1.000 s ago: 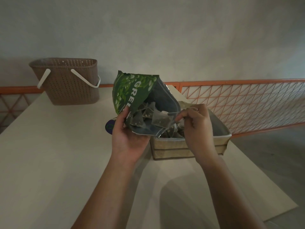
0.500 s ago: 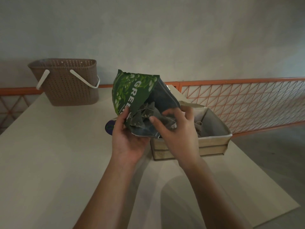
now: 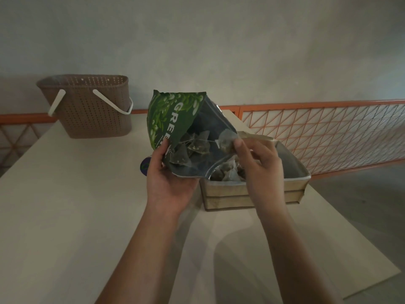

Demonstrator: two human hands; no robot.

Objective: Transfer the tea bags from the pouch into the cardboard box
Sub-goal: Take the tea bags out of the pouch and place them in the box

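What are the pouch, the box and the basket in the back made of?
Pouch: probably laminated plastic film, with a glossy printed green outside, a dull grey lining, and creases.
Box: looks like tan cardboard, matte, with a pale rim; it could be fabric-covered.
Basket: likely moulded plastic, brown and matte, with rows of small holes and smooth white handles.

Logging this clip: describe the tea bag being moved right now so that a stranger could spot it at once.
Start at the green pouch held open over the pale table. Just right of its mouth, above the cardboard box, the right hand pinches one tea bag. Unlike those in the pouch or box, it hangs in the air.
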